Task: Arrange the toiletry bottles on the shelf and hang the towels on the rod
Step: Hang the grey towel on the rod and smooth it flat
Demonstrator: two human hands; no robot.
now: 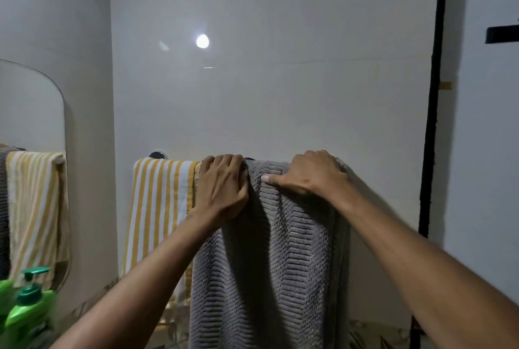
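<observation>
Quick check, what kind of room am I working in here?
Most likely a bathroom: a grey towel and a striped towel hang on a wall rod, with a mirror and green pump bottle alongside.

Both hands, left [223, 185] and right [314, 174], gripping the grey towel [269, 264] atop the rod, beside the striped towel [160, 208].

No text, label, brand or number can be read anywhere, not even on the green pump bottle [26, 312].

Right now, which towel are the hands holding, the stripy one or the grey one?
The grey ribbed towel. Both the left hand and the right hand grip its top edge at the rod. The yellow-and-white striped towel hangs beside it on the left.
</observation>
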